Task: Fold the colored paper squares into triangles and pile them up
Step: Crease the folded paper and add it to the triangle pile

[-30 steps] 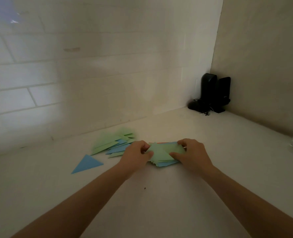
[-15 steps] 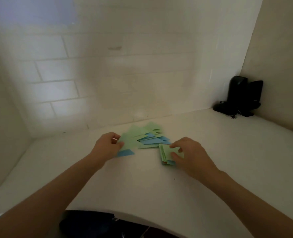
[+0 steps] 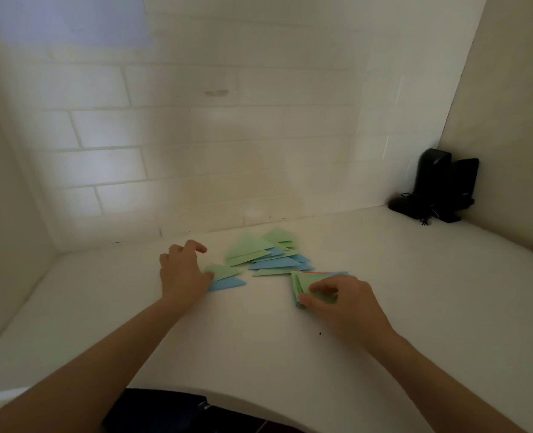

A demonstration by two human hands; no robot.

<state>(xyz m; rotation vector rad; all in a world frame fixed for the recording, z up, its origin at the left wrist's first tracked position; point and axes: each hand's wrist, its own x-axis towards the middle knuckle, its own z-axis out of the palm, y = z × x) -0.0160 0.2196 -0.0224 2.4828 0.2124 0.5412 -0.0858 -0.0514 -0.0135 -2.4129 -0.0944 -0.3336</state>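
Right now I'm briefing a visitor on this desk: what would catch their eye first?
The spread of green and blue triangles at mid-desk near the wall stands out against the pale desk. The left hand rests on a green triangle over a blue one, while the right hand holds the paper stack. Black speakers occupy the far right corner.

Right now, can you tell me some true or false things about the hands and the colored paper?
1. The right hand holds a stack of paper squares. True.
2. The left hand is lifted high above the table. False: it rests on the white table, touching a green triangle that lies on a blue triangle.
3. The pile of folded triangles is all red. False: it is green and blue.
4. Black speakers stand in the far right corner. True.
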